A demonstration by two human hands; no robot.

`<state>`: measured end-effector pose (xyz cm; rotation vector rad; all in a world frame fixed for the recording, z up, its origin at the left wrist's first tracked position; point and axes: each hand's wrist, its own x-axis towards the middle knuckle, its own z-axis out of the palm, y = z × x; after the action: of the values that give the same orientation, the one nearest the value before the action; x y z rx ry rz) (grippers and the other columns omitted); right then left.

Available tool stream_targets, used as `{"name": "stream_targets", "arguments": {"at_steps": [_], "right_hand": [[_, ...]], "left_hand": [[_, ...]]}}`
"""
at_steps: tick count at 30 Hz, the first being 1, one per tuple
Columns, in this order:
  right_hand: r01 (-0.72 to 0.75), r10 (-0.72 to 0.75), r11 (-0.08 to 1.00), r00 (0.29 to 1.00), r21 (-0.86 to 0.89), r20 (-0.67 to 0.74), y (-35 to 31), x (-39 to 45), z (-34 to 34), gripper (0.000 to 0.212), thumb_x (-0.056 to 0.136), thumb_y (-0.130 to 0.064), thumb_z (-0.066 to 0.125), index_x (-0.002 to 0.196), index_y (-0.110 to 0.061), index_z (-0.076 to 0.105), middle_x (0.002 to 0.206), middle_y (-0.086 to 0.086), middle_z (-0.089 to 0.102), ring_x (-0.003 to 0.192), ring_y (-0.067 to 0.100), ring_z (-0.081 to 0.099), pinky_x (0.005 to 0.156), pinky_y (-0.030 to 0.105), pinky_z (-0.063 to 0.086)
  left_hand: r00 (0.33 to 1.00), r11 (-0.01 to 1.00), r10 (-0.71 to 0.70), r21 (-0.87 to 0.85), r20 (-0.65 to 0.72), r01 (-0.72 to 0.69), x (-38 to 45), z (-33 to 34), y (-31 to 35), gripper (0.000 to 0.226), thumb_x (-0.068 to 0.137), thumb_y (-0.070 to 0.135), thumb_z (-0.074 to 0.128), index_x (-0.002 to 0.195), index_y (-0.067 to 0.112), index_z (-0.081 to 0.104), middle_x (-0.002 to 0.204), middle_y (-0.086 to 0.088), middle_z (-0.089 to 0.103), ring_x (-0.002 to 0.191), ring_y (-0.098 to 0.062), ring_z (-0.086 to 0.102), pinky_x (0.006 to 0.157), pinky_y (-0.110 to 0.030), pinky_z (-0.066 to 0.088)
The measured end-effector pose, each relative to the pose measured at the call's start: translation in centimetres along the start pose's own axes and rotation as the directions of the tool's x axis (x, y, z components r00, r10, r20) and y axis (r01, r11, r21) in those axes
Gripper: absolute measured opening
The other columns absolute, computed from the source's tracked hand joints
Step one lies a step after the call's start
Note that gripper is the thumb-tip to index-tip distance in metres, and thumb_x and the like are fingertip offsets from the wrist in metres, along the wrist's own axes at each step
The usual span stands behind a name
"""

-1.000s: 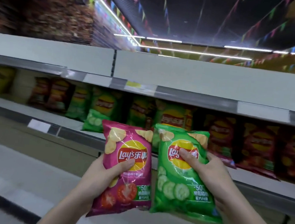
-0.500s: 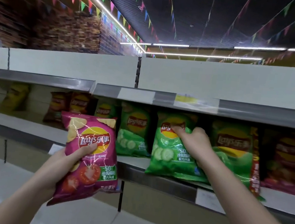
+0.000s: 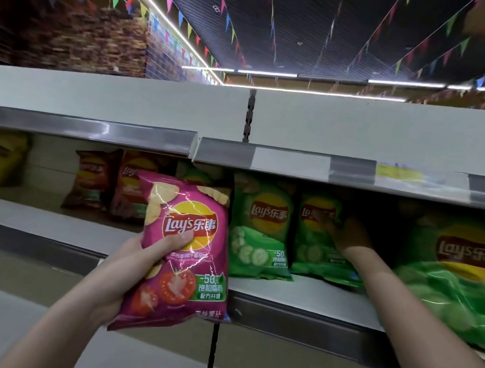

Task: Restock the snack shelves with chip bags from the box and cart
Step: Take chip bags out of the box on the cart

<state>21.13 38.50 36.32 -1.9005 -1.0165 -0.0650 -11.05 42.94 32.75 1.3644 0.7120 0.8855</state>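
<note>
Left hand [image 3: 147, 251] grips a pink tomato chip bag [image 3: 185, 250], thumb pressed across the front just under the logo, fingers hidden behind; the bag is held upright in front of the middle shelf [image 3: 307, 295], clear of it, overlapping the view of the red bags [image 3: 95, 179] standing further back on the left. Right hand [image 3: 347, 238] reaches deep into the shelf, in shadow under the upper shelf edge [image 3: 283, 161]; it rests against the upper right part of a green cucumber chip bag [image 3: 317, 239], fingers lying over the bag near its logo, and the bag stands on the shelf board. The hand looks to be holding the bag, though shadow and blur hide how tightly the fingers curl. Just left of that bag stands another green cucumber bag [image 3: 260, 229], upright, the two nearly touching. To the right a larger green bag [image 3: 462, 272] leans forward near the shelf's front, blurred. Far left on the same shelf, a yellow bag [image 3: 3, 157] stands apart from the red ones. A white label strip [image 3: 291, 160] sits on the upper shelf edge. Coloured pennant strings [image 3: 179, 18] hang across the dark ceiling overhead.
</note>
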Motion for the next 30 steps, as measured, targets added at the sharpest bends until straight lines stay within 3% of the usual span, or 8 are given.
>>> {"name": "stream_targets", "arguments": {"at_steps": [5, 9, 13, 15, 18, 21, 24, 30], "right_hand": [[-0.032, -0.041, 0.940, 0.978, -0.340, -0.205, -0.4, 0.4, 1.4, 0.062, 0.098, -0.030, 0.056, 0.138, 0.012, 0.033, 0.133, 0.032, 0.048, 0.119, 0.044, 0.052, 0.093, 0.044, 0.043], [-0.014, -0.109, 0.871, 0.969, -0.491, -0.222, -0.9, -1.3, 1.7, 0.063, 0.098, -0.025, 0.053, 0.136, 0.019, 0.030, 0.137, 0.041, 0.035, 0.122, 0.050, 0.043, 0.096, 0.048, 0.036], [0.006, -0.171, 0.812, 0.959, -0.583, -0.228, -2.6, -5.3, 1.4, 0.045, 0.097, -0.013, 0.051, 0.134, 0.008, 0.038, 0.132, 0.034, 0.038, 0.113, 0.046, 0.048, 0.084, 0.046, 0.044], [0.186, -0.370, 0.763, 0.911, -0.619, -0.183, -3.7, -7.5, 1.5, 0.029, 0.093, -0.011, 0.058, 0.116, 0.006, 0.054, 0.112, 0.031, 0.054, 0.094, 0.045, 0.058, 0.071, 0.043, 0.049], [0.524, -0.562, 0.821, 0.813, -0.227, -0.153, -5.8, -11.1, 1.6, 0.015, 0.096, -0.019, 0.056, 0.100, -0.006, 0.064, 0.088, 0.007, 0.062, 0.079, 0.026, 0.061, 0.061, 0.027, 0.042], [0.342, -0.378, 0.915, 0.912, 0.214, 0.161, -8.2, -14.8, 2.1, 0.033, 0.090, -0.054, 0.044, 0.110, -0.029, 0.050, 0.090, -0.018, 0.057, 0.077, -0.003, 0.057, 0.053, 0.009, 0.040], [0.135, -0.310, 0.907, 0.856, 0.400, 0.414, -8.9, -17.2, 3.3, 0.068, 0.066, -0.069, 0.049, 0.124, -0.036, 0.034, 0.097, -0.021, 0.055, 0.078, 0.000, 0.067, 0.061, 0.014, 0.053], [-0.029, -0.258, 0.814, 0.877, 0.579, 0.406, -8.4, -17.5, 3.7, 0.064, 0.073, -0.051, 0.066, 0.127, -0.032, 0.036, 0.113, -0.002, 0.066, 0.079, 0.009, 0.073, 0.062, 0.023, 0.058]], "left_hand": [[1.000, 1.000, 0.001, 0.001, 0.026, -0.001, 0.4, -0.1, -0.8, 0.059, 0.061, 0.037, 0.075, 0.115, 0.017, 0.058, 0.093, -0.014, 0.075, 0.081, -0.033, 0.073, 0.074, -0.045, 0.058], [0.996, 1.000, -0.005, 0.004, 0.088, 0.005, -0.3, 0.3, -1.0, 0.059, 0.062, 0.036, 0.076, 0.114, 0.017, 0.057, 0.094, -0.012, 0.075, 0.083, -0.032, 0.073, 0.078, -0.045, 0.057], [0.992, 0.999, 0.024, -0.031, 0.120, -0.020, -1.0, 0.8, -1.0, 0.055, 0.065, 0.035, 0.076, 0.114, 0.018, 0.058, 0.095, -0.009, 0.076, 0.084, -0.028, 0.074, 0.074, -0.040, 0.059], [0.993, 0.998, 0.030, -0.052, 0.112, -0.025, -1.4, 1.0, -1.3, 0.051, 0.067, 0.035, 0.075, 0.112, 0.019, 0.059, 0.094, -0.008, 0.076, 0.084, -0.026, 0.074, 0.072, -0.038, 0.059], [0.997, 0.997, 0.013, -0.079, 0.081, -0.006, -2.5, 1.4, -2.0, 0.051, 0.068, 0.036, 0.075, 0.113, 0.019, 0.058, 0.095, -0.007, 0.076, 0.084, -0.025, 0.074, 0.070, -0.035, 0.060], [0.997, 0.998, -0.017, -0.066, 0.069, 0.022, -3.8, 1.1, -2.7, 0.055, 0.067, 0.037, 0.076, 0.115, 0.016, 0.058, 0.096, -0.009, 0.075, 0.085, -0.026, 0.074, 0.071, -0.035, 0.059], [0.998, 0.999, -0.006, -0.050, 0.061, 0.009, -4.9, 0.4, -3.1, 0.053, 0.068, 0.036, 0.075, 0.115, 0.017, 0.058, 0.096, -0.009, 0.075, 0.086, -0.028, 0.073, 0.072, -0.035, 0.060], [0.987, 0.998, 0.063, -0.032, 0.148, -0.059, -4.9, 0.2, -1.8, 0.045, 0.069, 0.034, 0.071, 0.110, 0.017, 0.061, 0.093, -0.009, 0.076, 0.081, -0.025, 0.074, 0.062, -0.031, 0.060]]}}
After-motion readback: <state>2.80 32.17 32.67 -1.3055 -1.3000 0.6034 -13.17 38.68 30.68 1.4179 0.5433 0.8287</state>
